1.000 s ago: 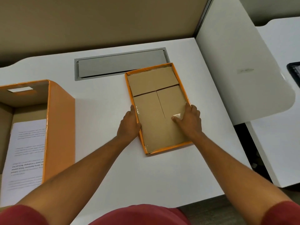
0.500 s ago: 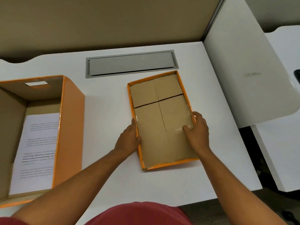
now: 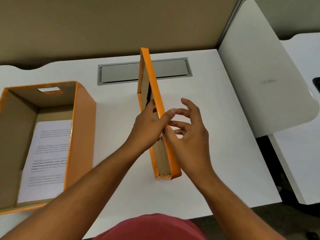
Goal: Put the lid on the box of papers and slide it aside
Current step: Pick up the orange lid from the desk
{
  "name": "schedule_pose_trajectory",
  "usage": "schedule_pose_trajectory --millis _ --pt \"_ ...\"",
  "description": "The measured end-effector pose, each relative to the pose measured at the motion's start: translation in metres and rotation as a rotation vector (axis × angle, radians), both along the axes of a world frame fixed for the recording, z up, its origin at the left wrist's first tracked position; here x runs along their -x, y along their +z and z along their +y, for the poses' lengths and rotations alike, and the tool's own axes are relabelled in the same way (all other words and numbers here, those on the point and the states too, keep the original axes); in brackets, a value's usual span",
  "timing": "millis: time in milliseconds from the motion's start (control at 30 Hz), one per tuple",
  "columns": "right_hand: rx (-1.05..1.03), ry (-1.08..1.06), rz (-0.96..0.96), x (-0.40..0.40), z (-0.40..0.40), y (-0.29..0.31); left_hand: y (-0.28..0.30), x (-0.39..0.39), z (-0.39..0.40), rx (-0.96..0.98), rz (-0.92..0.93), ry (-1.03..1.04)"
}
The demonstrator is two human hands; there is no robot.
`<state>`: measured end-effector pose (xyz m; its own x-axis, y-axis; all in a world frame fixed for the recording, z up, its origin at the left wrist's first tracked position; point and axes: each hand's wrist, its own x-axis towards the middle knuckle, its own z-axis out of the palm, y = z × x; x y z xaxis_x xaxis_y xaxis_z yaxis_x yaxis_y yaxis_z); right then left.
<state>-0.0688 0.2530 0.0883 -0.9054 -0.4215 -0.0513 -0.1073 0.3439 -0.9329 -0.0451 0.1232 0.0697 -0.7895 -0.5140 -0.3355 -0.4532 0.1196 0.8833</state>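
The orange lid (image 3: 153, 87) with a brown cardboard inside stands tilted up on edge above the middle of the white desk. My left hand (image 3: 149, 125) grips its long rim, thumb over the orange side, fingers on the brown inside. Just right of the lid, my right hand (image 3: 188, 129) is spread with its fingers apart, at most brushing the rim. At the left stands the open orange box (image 3: 83, 122), with white printed papers (image 3: 46, 158) lying flat in its bottom.
A grey cable hatch (image 3: 173, 69) is set into the white desk (image 3: 225, 135) behind the lid. A white side panel (image 3: 259, 75) rises at the desk's right edge. A beige partition closes the back. My red clothing shows at the bottom.
The lid lay flat on the desk, open side up, with both hands on its rims. Now it is raised on edge in my left hand, and my right hand has come off it.
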Motion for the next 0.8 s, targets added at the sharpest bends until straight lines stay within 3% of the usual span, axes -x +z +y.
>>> schedule_pose_trajectory --millis 167,300,433,533,700,800 --pt "0.057 -0.073 -0.116 0.012 -0.004 -0.026 0.001 -0.006 -0.003 0.050 -0.017 0.071" --pt "-0.103 -0.045 -0.297 0.022 -0.001 -0.082 0.001 -0.012 -0.011 0.072 0.042 0.120" --pt "-0.242 -0.009 -0.577 0.022 0.007 -0.127 0.007 -0.027 -0.028 -0.147 0.052 0.171" --pt "-0.173 -0.038 -0.675 0.025 0.013 -0.133 0.001 -0.042 -0.041 -0.332 0.012 0.186" --pt "-0.130 -0.078 -0.695 0.021 0.017 -0.133 -0.022 -0.059 -0.045 -0.239 0.004 0.195" --pt "-0.124 -0.117 -0.647 0.017 0.015 -0.131 -0.035 -0.067 -0.046 -0.045 -0.009 0.204"
